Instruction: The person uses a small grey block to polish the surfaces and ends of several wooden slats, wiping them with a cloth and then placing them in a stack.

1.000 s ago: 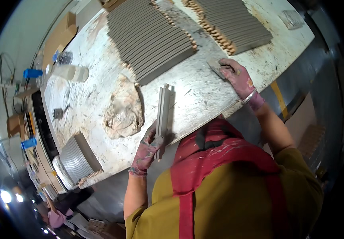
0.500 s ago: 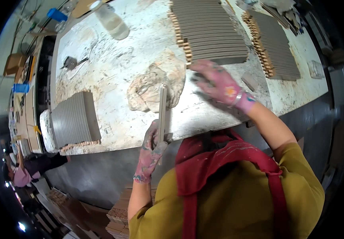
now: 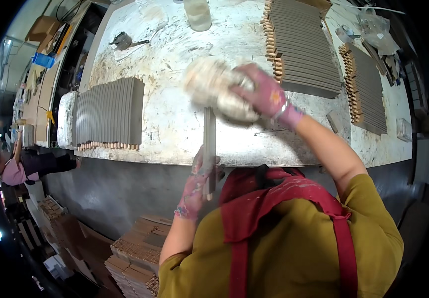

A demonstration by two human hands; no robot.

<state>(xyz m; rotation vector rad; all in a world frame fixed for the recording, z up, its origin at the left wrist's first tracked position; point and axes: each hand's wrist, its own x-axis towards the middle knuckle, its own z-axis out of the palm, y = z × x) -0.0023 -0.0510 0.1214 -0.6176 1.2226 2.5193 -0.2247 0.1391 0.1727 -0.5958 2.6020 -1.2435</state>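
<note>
My left hand (image 3: 197, 179), in a stained pink glove, grips a narrow grey wooden strip (image 3: 209, 134) at the table's front edge. The strip points away from me, and a pale wooden peg shows at its near end. In my right hand (image 3: 266, 92), also in a pink glove, is a bunched cream rag (image 3: 217, 89), blurred by motion. It is lifted near the strip's far end. Similar grey strips with pale peg ends lie side by side in a large row (image 3: 303, 49) beyond my right hand, and in a smaller row (image 3: 110, 111) at the left.
The paint-stained white table (image 3: 169, 144) spans the view. On it stand a cloudy jar (image 3: 197, 15) and a small dark cup (image 3: 121, 40). Another strip row (image 3: 365, 89) and a small block (image 3: 333, 121) lie right. Cardboard stacks (image 3: 135, 253) stand on the floor; a person (image 3: 18, 166) is at far left.
My right hand has moved left from beside the large row and taken hold of the rag, lifting it off the table. My left hand still holds the strip. The view has shifted.
</note>
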